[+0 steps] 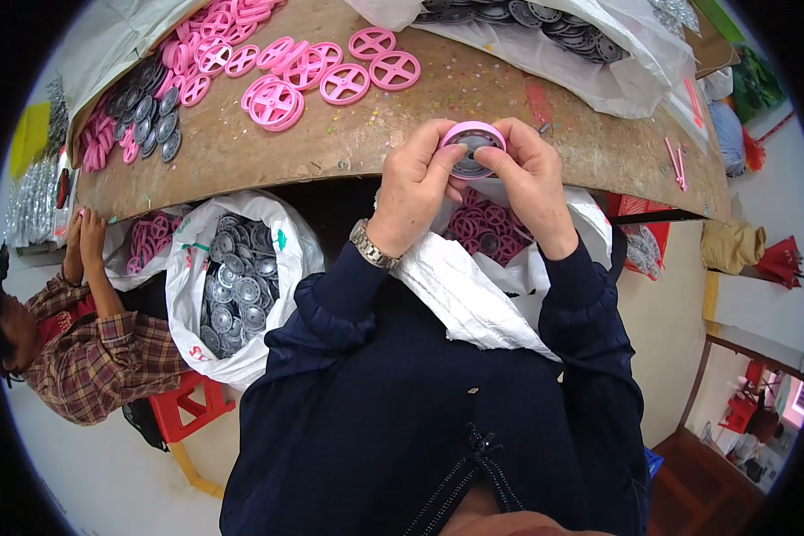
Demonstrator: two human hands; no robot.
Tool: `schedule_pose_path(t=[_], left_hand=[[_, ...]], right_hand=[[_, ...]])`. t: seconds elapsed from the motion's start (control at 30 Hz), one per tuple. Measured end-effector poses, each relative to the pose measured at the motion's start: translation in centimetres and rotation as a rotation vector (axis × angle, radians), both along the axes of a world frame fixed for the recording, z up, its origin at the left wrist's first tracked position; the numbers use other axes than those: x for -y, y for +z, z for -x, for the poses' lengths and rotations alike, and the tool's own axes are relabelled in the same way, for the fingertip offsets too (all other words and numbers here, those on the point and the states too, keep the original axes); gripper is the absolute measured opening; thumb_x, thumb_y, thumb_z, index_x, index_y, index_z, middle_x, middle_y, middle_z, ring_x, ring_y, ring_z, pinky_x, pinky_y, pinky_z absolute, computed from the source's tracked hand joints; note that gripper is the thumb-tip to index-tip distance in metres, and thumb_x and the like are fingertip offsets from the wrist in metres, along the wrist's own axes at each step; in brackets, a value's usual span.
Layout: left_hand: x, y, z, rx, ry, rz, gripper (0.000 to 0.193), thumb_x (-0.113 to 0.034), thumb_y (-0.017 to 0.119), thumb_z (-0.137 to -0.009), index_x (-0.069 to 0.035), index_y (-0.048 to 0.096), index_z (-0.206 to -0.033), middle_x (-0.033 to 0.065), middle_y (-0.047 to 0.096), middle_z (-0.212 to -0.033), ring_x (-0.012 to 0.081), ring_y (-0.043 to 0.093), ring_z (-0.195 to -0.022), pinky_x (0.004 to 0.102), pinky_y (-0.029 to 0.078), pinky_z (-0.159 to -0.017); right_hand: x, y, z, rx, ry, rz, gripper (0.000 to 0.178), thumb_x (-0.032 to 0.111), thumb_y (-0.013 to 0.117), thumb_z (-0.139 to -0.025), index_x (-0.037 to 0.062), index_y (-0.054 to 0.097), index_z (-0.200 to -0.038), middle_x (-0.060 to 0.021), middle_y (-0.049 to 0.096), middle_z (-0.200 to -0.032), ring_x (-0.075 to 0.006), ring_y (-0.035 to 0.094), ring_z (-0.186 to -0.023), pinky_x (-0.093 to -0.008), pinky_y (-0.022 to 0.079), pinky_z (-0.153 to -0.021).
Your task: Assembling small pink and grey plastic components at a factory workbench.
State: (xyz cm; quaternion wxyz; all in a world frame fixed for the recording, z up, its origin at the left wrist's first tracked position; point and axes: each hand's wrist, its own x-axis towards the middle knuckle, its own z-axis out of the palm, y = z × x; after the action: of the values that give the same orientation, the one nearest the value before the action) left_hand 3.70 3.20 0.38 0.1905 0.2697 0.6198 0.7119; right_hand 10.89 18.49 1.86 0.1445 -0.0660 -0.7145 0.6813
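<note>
In front of me at the table's edge, both my hands hold a small toy wheel: a pink ring with a grey round disc set inside it. My left hand grips its left side, thumb pressed on the grey disc. On the other side my right hand grips it too, its thumb also on the disc. Below my hands, an open white sack at my lap holds many pink pieces. Loose pink spoked wheels lie on the table beyond my left hand.
Grey discs and more pink wheels are heaped at the table's far left. A white sack of grey discs stands left of me, near a co-worker's hands and a red stool. Another bag with discs lies at the back.
</note>
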Motion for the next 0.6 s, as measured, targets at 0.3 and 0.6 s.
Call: schedule_pose_path(t=[0.3,0.6], left_hand=[[0.2,0.3,0.3,0.114,-0.162,0.012,0.050,-0.001,0.056,-0.096,-0.005,0.039,-0.142,0.0062,0.062,-0.103,0.0100,0.063,-0.073,0.0230,0.056,-0.061],[0.3,0.8,-0.2,0.123,-0.138,-0.004,0.053,0.000,0.058,-0.094,-0.006,0.041,-0.143,0.0038,0.062,-0.099,0.0065,0.059,-0.067,0.0196,0.049,-0.054]], right_hand=[[-0.8,0.2,0.2,0.091,0.030,0.179,0.019,0.005,0.062,-0.093,0.0003,0.059,-0.111,-0.0019,0.066,-0.101,-0.0071,0.061,-0.090,-0.0231,0.049,-0.081],[0.4,0.8,-0.3,-0.012,-0.002,0.083,0.022,0.000,0.062,-0.091,-0.0020,0.055,-0.112,-0.0038,0.064,-0.100,-0.0092,0.062,-0.091,-0.0251,0.052,-0.083]])
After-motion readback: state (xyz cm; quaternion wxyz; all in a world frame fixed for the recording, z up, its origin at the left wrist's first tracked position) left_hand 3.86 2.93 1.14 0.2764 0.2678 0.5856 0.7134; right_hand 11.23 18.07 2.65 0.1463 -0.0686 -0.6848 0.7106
